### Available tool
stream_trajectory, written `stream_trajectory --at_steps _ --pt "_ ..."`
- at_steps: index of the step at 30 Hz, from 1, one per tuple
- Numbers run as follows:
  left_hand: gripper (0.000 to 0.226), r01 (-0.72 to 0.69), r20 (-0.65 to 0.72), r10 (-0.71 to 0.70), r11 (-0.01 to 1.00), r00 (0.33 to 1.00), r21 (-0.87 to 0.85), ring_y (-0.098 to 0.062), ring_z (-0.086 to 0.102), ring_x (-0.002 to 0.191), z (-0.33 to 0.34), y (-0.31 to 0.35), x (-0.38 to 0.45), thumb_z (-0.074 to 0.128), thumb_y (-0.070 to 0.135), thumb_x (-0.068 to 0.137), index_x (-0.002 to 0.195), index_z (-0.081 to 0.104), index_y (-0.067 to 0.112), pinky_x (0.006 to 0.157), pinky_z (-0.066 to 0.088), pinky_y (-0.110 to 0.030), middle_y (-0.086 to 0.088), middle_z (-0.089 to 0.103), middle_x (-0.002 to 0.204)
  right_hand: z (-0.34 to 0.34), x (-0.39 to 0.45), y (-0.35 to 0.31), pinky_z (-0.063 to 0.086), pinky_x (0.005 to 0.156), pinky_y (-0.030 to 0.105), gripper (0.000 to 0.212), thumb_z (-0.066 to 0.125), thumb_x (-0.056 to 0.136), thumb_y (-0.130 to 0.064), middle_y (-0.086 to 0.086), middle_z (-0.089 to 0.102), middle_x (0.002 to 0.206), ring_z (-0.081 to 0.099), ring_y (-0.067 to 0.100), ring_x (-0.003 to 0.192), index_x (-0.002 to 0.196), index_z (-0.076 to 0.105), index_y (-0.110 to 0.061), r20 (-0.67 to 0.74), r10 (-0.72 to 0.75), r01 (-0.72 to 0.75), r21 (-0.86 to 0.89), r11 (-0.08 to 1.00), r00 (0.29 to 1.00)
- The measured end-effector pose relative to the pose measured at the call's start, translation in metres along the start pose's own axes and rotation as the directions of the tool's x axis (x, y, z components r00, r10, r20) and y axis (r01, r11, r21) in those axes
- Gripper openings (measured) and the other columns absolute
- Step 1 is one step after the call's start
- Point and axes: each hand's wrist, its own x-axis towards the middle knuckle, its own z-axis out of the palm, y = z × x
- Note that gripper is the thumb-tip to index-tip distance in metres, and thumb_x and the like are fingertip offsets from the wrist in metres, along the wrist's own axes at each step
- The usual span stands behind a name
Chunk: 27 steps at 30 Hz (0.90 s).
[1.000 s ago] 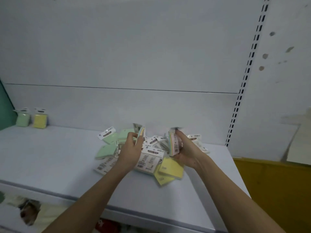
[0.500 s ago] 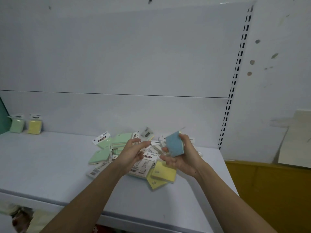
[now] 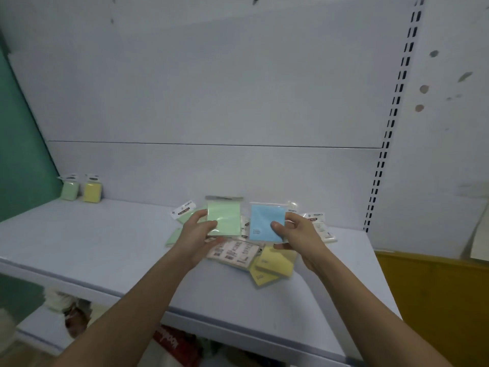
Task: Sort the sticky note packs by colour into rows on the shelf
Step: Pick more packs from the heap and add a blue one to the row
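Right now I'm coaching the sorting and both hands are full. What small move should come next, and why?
Probably carry the green pack in the left hand to the far left, beside the green one standing at the back wall. A yellow one stands next to it, so rows seem to start there. The right hand holds a blue pack, which has no row yet.

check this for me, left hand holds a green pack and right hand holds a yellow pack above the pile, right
Not quite. In the head view the left hand does hold a green pack, but the right hand holds a blue pack, not a yellow one. Both are above the pile.
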Motion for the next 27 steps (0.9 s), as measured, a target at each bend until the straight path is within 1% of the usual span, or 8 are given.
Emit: stream_trajectory --at_steps 3,6,9,11,13,16,21,27 --pt "0.028 -0.016 -0.049 0.018 0.999 0.999 0.035 -0.028 0.065 0.091 -0.038 0.012 -0.004 0.062 0.005 0.089 0.116 0.059 0.014 0.082 0.057 -0.042 -0.014 0.066 0.103 0.028 -0.001 -0.008 0.059 0.06 0.028 0.019 0.065 0.09 -0.01 0.003 0.073 0.09 0.071 0.013 0.076 0.109 0.065 -0.007 0.013 -0.05 0.05 -0.045 0.998 0.999" --pt "0.026 -0.037 -0.082 0.044 0.996 0.996 0.084 -0.025 0.068 0.087 -0.086 0.027 -0.013 0.066 0.012 0.088 0.114 0.062 0.016 0.071 0.058 -0.034 -0.012 0.069 0.103 0.068 -0.001 -0.016 0.058 0.059 0.027 0.019 0.064 0.09 -0.009 0.01 0.071 0.098 0.071 0.016 0.08 0.109 0.066 -0.005 0.062 -0.075 0.079 -0.065 0.995 0.995" --pt "0.024 -0.059 -0.121 0.069 0.995 0.99 0.084 -0.021 0.066 0.08 -0.147 0.045 -0.022 0.066 0.011 0.088 0.111 0.063 0.017 0.072 0.055 -0.032 -0.008 0.07 0.095 0.123 -0.001 -0.021 0.06 0.067 0.031 0.019 0.06 0.093 -0.009 0.013 0.071 0.105 0.072 0.021 0.088 0.11 0.064 -0.003 0.119 -0.064 0.071 -0.056 0.996 0.991" --pt "0.024 -0.065 -0.152 0.076 0.995 0.985 0.071 -0.021 0.065 0.078 -0.193 0.055 -0.028 0.067 0.009 0.087 0.11 0.063 0.015 0.074 0.054 -0.033 -0.008 0.069 0.093 0.165 -0.004 -0.022 0.061 0.073 0.035 0.012 0.055 0.095 -0.007 0.012 0.07 0.102 0.071 0.023 0.093 0.103 0.063 -0.002 0.157 -0.045 0.051 -0.033 0.998 0.986" --pt "0.022 -0.062 -0.171 0.069 0.997 0.983 0.043 -0.022 0.064 0.076 -0.243 0.064 -0.035 0.067 0.007 0.087 0.108 0.063 0.013 0.074 0.055 -0.034 -0.009 0.069 0.092 0.214 -0.008 -0.021 0.061 0.072 0.037 0.007 0.053 0.095 -0.004 0.012 0.069 0.095 0.071 0.027 0.093 0.094 0.061 -0.004 0.173 -0.052 0.052 0.007 0.999 0.984" --pt "0.019 -0.05 -0.193 0.051 0.999 0.98 0.007 -0.024 0.066 0.075 -0.314 0.078 -0.047 0.066 0.002 0.086 0.102 0.061 0.012 0.077 0.058 -0.037 -0.011 0.069 0.091 0.289 -0.017 -0.021 0.061 0.067 0.037 0.007 0.056 0.093 -0.003 0.015 0.068 0.087 0.07 0.031 0.09 0.098 0.058 -0.007 0.136 -0.064 0.06 0.03 0.998 0.989" --pt "0.02 -0.063 -0.213 0.061 0.998 0.975 0.0 -0.021 0.072 0.066 -0.408 0.098 -0.061 0.068 -0.001 0.084 0.098 0.062 0.012 0.063 0.061 -0.03 -0.01 0.072 0.088 0.393 -0.027 -0.024 0.059 0.064 0.034 0.009 0.058 0.092 -0.004 0.013 0.069 0.084 0.071 0.027 0.087 0.1 0.058 -0.008 0.151 -0.089 0.091 -0.013 0.996 0.985" --pt "0.024 -0.06 -0.188 0.065 0.998 0.98 0.032 -0.023 0.073 0.077 -0.474 0.112 -0.043 0.07 0.002 0.083 0.105 0.063 0.011 0.061 0.059 -0.029 -0.012 0.073 0.094 0.464 -0.017 -0.027 0.059 0.065 0.035 0.012 0.058 0.092 -0.004 0.016 0.066 0.084 0.071 0.027 0.087 0.104 0.059 -0.006 0.184 -0.114 0.126 -0.058 0.99 0.976"
